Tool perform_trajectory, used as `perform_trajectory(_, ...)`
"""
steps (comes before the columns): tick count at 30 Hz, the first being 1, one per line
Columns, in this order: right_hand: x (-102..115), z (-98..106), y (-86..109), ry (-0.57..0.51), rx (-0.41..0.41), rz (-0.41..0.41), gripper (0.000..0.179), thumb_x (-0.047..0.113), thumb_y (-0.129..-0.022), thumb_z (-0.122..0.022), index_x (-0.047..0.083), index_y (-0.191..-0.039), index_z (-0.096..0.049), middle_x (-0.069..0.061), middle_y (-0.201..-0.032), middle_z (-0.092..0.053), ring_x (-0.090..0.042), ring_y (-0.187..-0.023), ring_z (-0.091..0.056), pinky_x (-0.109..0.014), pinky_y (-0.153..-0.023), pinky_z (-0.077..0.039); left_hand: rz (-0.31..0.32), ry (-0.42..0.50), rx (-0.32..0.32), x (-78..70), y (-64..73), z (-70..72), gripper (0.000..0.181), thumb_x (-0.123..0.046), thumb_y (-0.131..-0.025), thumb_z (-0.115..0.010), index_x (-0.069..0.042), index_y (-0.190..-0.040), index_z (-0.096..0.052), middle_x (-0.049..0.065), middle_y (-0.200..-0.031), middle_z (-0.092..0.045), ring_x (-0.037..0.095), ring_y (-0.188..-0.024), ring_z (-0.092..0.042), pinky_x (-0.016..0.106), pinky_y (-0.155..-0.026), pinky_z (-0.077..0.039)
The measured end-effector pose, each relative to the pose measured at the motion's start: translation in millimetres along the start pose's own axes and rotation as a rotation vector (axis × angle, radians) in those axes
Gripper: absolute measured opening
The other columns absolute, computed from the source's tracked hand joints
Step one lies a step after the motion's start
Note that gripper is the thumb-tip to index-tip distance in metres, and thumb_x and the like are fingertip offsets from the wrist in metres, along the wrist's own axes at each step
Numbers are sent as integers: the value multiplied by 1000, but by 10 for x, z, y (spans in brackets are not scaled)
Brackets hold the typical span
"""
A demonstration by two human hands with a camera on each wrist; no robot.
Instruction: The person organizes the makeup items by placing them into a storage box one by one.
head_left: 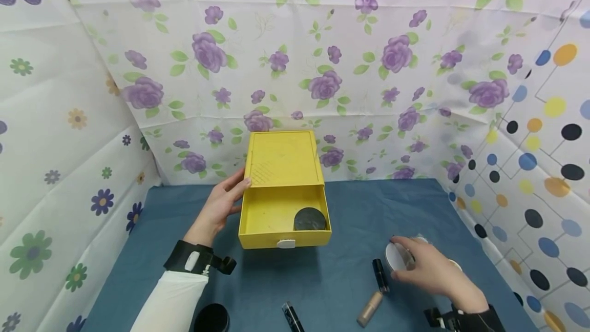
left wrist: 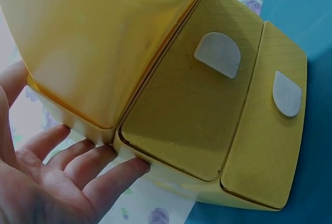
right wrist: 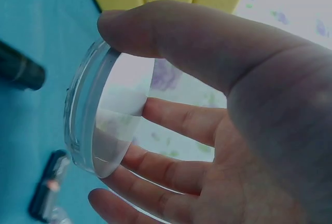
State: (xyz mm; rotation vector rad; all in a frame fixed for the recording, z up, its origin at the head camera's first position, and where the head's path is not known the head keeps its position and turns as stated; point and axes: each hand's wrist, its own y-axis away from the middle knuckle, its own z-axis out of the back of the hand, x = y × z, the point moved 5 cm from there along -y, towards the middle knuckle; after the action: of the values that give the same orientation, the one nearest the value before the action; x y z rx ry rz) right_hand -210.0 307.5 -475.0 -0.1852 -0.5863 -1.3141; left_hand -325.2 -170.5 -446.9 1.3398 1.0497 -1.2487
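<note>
A yellow drawer cabinet (head_left: 285, 158) stands near the back, its top drawer (head_left: 267, 214) pulled out. A dark round disc (head_left: 310, 219) lies in that drawer's front right corner. My left hand (head_left: 220, 208) rests against the cabinet's left side, thumb at the top edge; in the left wrist view its fingertips touch the side, beside lower drawers with white knobs (left wrist: 220, 53). To the right, my right hand (head_left: 430, 265) pinches a round compact (right wrist: 116, 115) between thumb and fingers. The compact has a clear rim and a pale, shiny face, and is held tilted on edge.
A black tube (head_left: 380, 275) and a beige tube (head_left: 370, 309) lie left of my right hand. Near the front edge are another black tube (head_left: 292, 316) and a round black jar (head_left: 212, 317). Patterned cloth walls enclose the blue tabletop (head_left: 369, 209). Something pale is partly hidden behind my right hand.
</note>
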Motion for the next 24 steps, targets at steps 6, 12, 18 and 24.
perform_trajectory(6,329,201,-86,8,6,89,80,43,-87,-90,16,-155,-57,-20,-145,-59,-36,-121,-63,-42,-79,-55,4,-4,-1,5,-9,0,76,-53,-103,-70,-32,-168,-38,6,-171,-38,36,-148,-49,56,-106,-54)
perform_trajectory(12,735,395,-223,55,-31,213,79,47,-88,-89,20,-155,-58,-13,-143,-61,-27,-114,-64,-39,-76,-55,8,-7,2,-9,-8,3,78,-53,-103,-70,-31,-169,-36,6,-172,-36,37,-149,-47,59,-108,-52)
perform_trajectory(18,994,433,-322,69,-42,258,78,42,-88,-90,25,-156,-56,-8,-141,-61,-23,-113,-63,-34,-72,-55,19,-4,-4,3,-1,5,78,-53,-103,-70,-31,-169,-36,5,-173,-34,37,-151,-45,62,-111,-48)
perform_trajectory(24,1176,475,-399,60,-69,282,84,43,-87,-91,22,-158,-53,-8,-143,-61,-24,-116,-62,-36,-80,-57,24,-5,-13,-7,9,5,79,-54,-102,-71,-31,-169,-35,5,-173,-34,38,-150,-45,62,-110,-49)
